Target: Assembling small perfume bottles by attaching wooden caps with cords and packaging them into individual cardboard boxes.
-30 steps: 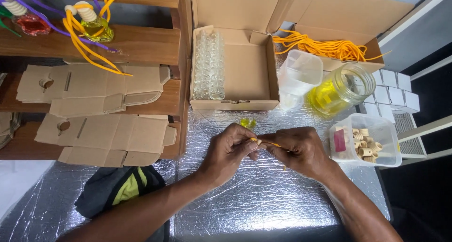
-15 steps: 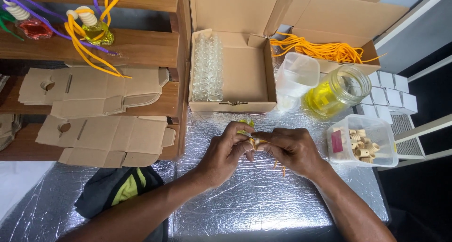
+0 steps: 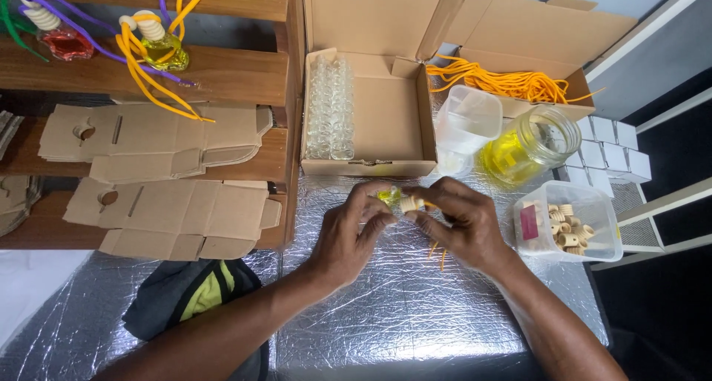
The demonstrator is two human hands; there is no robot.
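Head view shows the left hand (image 3: 348, 236) pinching a small yellow glass bottle (image 3: 389, 196), its grip pressed tight on it. The right hand (image 3: 463, 225) pinches a ribbed wooden cap (image 3: 411, 203) right at the bottle's top, above the shiny foil surface (image 3: 400, 307). An orange cord (image 3: 437, 253) hangs below. The tiny bottle looks smooth, so it might slip and spill if the fingers loosen.

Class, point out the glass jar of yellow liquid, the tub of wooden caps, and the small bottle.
glass jar (image 3: 530, 147), head view, glass side.
tub (image 3: 602, 210), head view, right rim.
small bottle (image 3: 389, 196), head view, yellow body.
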